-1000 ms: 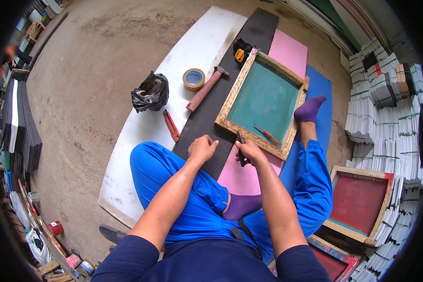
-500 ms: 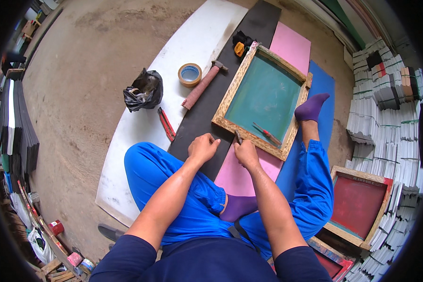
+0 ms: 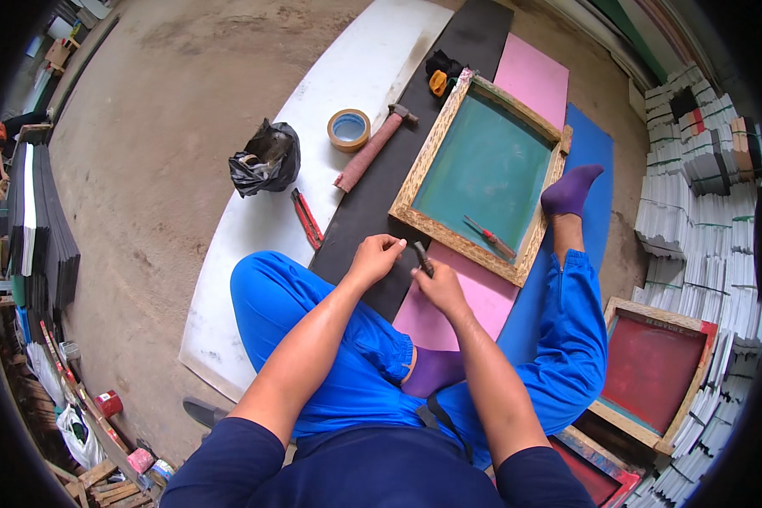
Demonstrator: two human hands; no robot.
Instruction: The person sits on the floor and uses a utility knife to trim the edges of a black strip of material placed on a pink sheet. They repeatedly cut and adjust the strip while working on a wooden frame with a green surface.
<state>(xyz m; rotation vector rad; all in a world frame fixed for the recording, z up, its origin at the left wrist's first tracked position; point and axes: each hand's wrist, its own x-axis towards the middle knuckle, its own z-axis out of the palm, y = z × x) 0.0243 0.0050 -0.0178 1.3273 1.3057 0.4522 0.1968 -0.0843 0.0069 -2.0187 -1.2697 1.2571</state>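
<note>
In front of me lies a wooden screen-printing frame (image 3: 411,179) with green mesh (image 3: 484,161). My right hand (image 3: 440,288) is closed around a short dark hand tool (image 3: 422,258), perhaps pliers, pointing up near the frame's lower left corner. My left hand (image 3: 376,261) is held just left of it, fingertips pinched together; anything between them is too small to make out. A thin red tool (image 3: 489,236), like a screwdriver, rests across the lower right of the frame. A hammer with a wrapped handle (image 3: 371,152) lies left of the frame, and a red utility knife (image 3: 307,219) lies nearer me.
A tape roll (image 3: 349,129) and a black plastic bag (image 3: 266,158) sit on the white board (image 3: 220,296). My purple-socked foot (image 3: 571,190) is beside the frame's right edge. Red-mesh frames (image 3: 652,364) and stacked white bundles (image 3: 690,212) line the right. A person (image 3: 2,157) is at far left.
My right hand has drawn slightly back from the frame's lower edge, and more of the dark tool shows. My left hand has shifted a little, with its fingertips raised. The view has shifted slightly.
</note>
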